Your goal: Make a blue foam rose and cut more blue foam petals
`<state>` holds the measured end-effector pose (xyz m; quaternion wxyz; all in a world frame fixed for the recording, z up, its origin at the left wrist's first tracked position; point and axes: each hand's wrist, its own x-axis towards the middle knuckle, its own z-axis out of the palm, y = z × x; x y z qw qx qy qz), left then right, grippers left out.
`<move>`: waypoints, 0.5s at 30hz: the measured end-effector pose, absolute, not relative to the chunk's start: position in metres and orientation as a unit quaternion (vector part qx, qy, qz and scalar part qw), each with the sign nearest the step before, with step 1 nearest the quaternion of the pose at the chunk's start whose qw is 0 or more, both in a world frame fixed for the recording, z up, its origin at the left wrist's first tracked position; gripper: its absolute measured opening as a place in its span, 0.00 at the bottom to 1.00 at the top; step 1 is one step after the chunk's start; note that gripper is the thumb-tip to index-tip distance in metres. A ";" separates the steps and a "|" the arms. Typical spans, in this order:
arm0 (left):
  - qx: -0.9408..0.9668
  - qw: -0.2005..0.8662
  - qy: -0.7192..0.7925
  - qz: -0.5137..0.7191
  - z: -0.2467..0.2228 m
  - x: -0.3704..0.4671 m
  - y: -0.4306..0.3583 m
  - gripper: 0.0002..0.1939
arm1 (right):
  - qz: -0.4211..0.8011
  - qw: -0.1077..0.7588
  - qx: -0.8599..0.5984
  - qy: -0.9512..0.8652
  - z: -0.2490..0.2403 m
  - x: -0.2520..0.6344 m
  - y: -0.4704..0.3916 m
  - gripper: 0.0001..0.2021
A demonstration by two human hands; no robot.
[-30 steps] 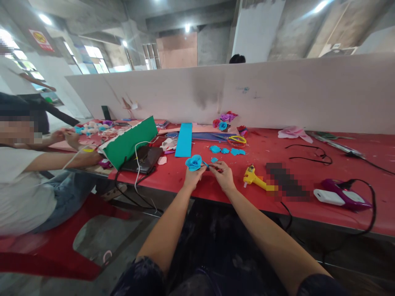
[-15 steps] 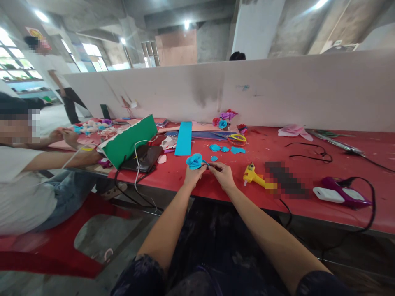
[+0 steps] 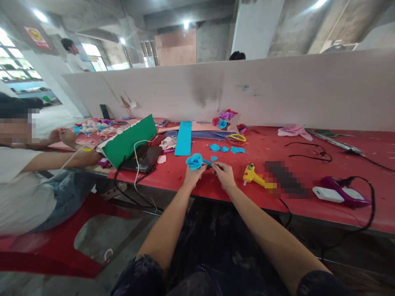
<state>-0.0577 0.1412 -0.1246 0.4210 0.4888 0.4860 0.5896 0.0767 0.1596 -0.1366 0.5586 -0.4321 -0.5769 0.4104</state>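
A blue paper flower sits above my left hand, whose fingers are closed round its base. My right hand, just to the right, pinches a small blue paper piece that reaches toward the flower's base. Several blue paper petals lie on the red table beyond my hands. A long blue paper strip lies behind the flower. To the right of my right hand rests a yellow glue gun.
Yellow-handled scissors, glasses and a purple-and-white device with a black cable lie on the red table. At left, a green board leans over a dark pouch, beside a seated person.
More of the blue piece shows between my hands, and my right fingers have shifted slightly right. In the background, a walking person has moved behind the partition.
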 end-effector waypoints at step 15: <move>0.502 0.346 0.503 0.613 -0.136 -0.060 0.149 0.08 | 0.328 0.542 -0.413 -0.654 -0.137 0.076 0.158 0.10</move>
